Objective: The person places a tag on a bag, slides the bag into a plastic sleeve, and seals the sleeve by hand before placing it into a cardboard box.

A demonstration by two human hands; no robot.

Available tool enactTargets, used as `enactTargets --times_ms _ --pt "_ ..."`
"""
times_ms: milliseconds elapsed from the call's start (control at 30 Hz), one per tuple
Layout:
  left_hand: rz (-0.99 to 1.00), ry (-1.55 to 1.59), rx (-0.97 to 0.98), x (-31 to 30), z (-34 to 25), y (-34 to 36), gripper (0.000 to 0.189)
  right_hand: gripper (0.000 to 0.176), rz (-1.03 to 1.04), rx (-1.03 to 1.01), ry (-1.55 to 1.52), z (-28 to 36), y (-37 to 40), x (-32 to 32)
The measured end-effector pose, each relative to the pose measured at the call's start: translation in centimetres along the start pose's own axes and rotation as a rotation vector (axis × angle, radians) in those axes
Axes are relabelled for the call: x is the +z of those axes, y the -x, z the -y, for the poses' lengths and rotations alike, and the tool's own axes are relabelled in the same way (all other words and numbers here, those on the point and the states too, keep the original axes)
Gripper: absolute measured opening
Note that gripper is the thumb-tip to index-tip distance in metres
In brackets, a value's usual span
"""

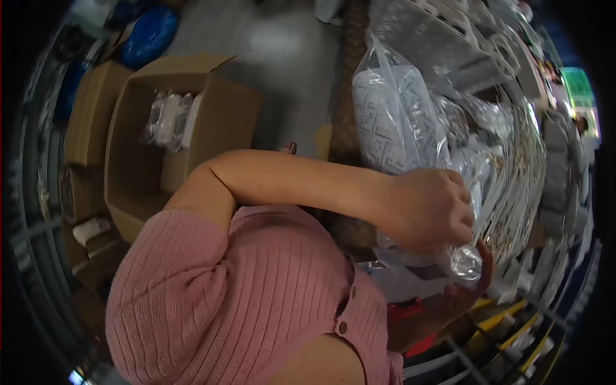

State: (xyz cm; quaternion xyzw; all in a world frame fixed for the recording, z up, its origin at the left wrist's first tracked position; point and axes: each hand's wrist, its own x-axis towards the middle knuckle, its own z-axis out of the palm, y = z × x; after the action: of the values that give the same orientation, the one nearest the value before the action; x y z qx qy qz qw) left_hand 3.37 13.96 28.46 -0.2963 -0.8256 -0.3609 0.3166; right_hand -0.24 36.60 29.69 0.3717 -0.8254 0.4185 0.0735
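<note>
1. Pink ribbed knit covers the torso (276, 276) at the near left; the left arm reaches across the scene to the right, probably so both hands can work close together.
2. Left hand (427, 212): its fingers are curled in, knuckles up, over clear plastic film (417, 258). Blur and the hand itself hide the fingertips, so I cannot tell whether it grips the film.
3. Right hand (481, 273): thumb and fingers close around a shiny clear bundle (466, 263), just near of the left hand, a hold that seems meant to steady it from both sides.
4. Beyond the hands, a clear bag (401, 112) of printed white packs stands to the far side, seemingly kept within reach.
5. White strips (513, 192) lie side by side at the right, perhaps to avoid tangling.
6. At the far left, an open cardboard box (228, 109) holds wrapped white items (170, 119); its raised flap leaves the inside reachable.
</note>
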Motion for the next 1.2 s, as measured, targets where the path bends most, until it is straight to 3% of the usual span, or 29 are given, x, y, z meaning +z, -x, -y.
enactTargets --times_ms 33,67,100,167,200,267,333,433,467,533,567,600,633,667,700,733,833,900,933,1067,1133,1167,1200 --pt "-0.029 -0.06 -0.055 -1.3 0.6 1.6 0.019 0.064 0.092 0.034 -0.063 -2.0 -0.8 0.8" --pt "-0.194 -0.011 -0.069 -2.7 1.2 3.4 0.02 0.075 0.374 -0.028 0.307 -8.1 -1.1 -0.9" --pt "-0.364 0.033 -0.07 -4.1 1.6 5.3 0.021 0.075 0.426 -0.09 0.272 -8.1 -1.9 1.6" --pt "-0.477 -0.023 -0.149 -6.2 0.5 9.2 0.019 0.081 0.608 0.304 0.095 -7.0 -3.2 6.0" --pt "-0.517 -0.004 -0.187 -7.1 -0.4 11.4 0.018 0.081 0.492 0.032 0.284 -8.7 -3.9 7.5" --pt "-0.583 -0.014 -0.246 -7.9 -2.6 15.4 0.018 0.076 0.561 0.022 0.244 -5.5 -6.7 9.2" --pt "-0.633 0.037 -0.459 -8.2 -4.8 19.7 0.025 0.071 0.614 0.036 0.218 -2.6 -8.3 11.5" --pt "-0.831 0.006 -0.659 -6.9 -6.9 26.9 0.032 0.035 0.815 -0.428 0.3 1.1 -10.4 15.8" --pt "-0.854 -0.011 -0.671 -6.2 -7.2 28.6 0.032 0.021 0.85 -0.371 0.357 3.7 -10.8 17.5" --pt "-0.973 0.027 -0.851 -6.0 -8.8 32.7 0.044 0.016 0.865 -0.535 0.383 6.7 -10.9 21.6" --pt "-1.0 0.014 -0.85 -7.6 -10.2 34.0 0.044 0.013 0.867 -0.671 0.402 8.9 -10.8 23.8" --pt "-0.968 0.086 -0.973 -9.3 -11.8 35.4 0.054 0.011 0.858 -0.728 0.402 11.8 -9.9 25.9" --pt "-0.936 0.165 -1.094 -10.6 -13.4 37.2 0.066 0.011 0.87 -0.76 0.408 14.4 -9.1 28.0" --pt "-0.969 0.162 -1.09 -11.9 -14.6 40.2 0.066 0.011 0.907 -0.829 0.392 16.8 -8.2 29.9" --pt "-0.924 0.233 -1.017 -10.3 -12.3 39.5 0.079 0.011 0.946 -0.911 0.328 13.4 -11.3 30.4" --pt "-0.873 0.329 -0.922 -10.4 -12.8 41.1 0.092 0.012 0.974 -1.001 0.347 14.0 -12.0 31.3" --pt "-1.416 1.025 -0.51 -9.9 -14.8 46.7 0.109 0.021 0.957 -1.225 0.226 18.7 -11.1 34.3" --pt "-1.607 0.645 -0.993 -10.5 -16.2 50.4 0.108 0.031 0.943 -1.353 0.149 23.3 -10.1 36.6" --pt "-1.51 0.349 -1.181 -10.9 -17.0 52.2 0.103 0.032 0.927 -1.398 0.118 25.9 -9.0 38.4" --pt "-1.64 0.343 -1.118 -15.2 -21.4 53.8 0.103 0.036 0.904 -1.453 -0.038 30.2 -7.7 46.4" --pt "-1.87 0.478 -1.161 -17.1 -22.3 57.7 0.099 0.038 0.918 -1.498 -0.134 30.4 -7.0 49.7" --pt "-1.883 0.477 -1.158 -18.2 -22.5 59.9 0.099 0.041 0.92 -1.528 -0.22 31.3 -6.7 50.9" --pt "-2.043 0.685 -1.196 -18.8 -22.4 62.3 0.096 0.036 0.914 -1.608 -0.228 32.4 -5.9 51.8"
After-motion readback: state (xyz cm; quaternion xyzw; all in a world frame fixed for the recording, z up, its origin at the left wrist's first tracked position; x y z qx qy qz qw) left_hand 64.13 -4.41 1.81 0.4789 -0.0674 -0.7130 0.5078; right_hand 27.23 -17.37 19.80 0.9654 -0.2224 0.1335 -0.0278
